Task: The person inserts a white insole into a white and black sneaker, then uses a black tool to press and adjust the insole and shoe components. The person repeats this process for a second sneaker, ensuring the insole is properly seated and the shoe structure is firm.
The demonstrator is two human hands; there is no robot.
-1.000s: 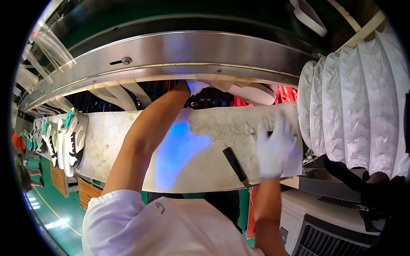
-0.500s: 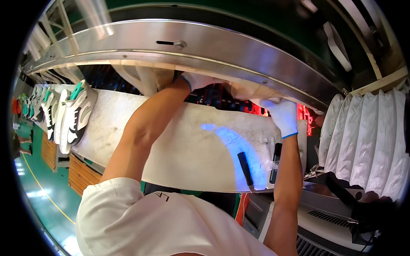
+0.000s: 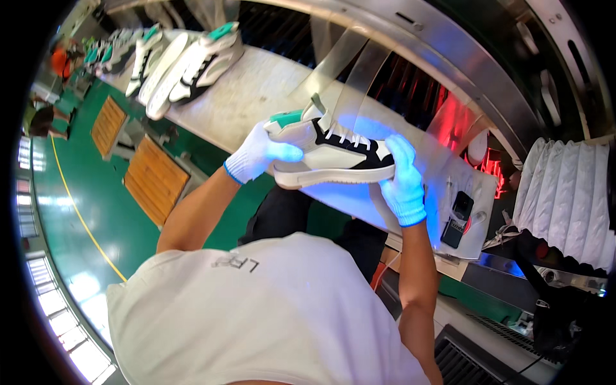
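Note:
Between my two gloved hands a white and black sneaker (image 3: 350,154) is held side-on above the bench, its toe to the right and its green-lined collar to the left. My left hand (image 3: 262,153) grips the heel end, with the thumb across the side. At the toe, my right hand (image 3: 404,178) is closed round the front of the shoe and its sole. Blue light falls on both gloves and on the bench (image 3: 263,83) behind them.
Similar sneakers (image 3: 208,61) and a pale sole (image 3: 165,72) stand at the bench's far left. Clear strip curtains (image 3: 359,74) hang before a roller conveyor lit red. Dark handheld devices (image 3: 457,221) lie at right, near a white ribbed duct (image 3: 558,202). Wooden-topped stools (image 3: 156,179) stand left.
Both hands have come out from beneath the metal hood and now hold a sneaker in front of my body. The view has turned, showing more floor at left.

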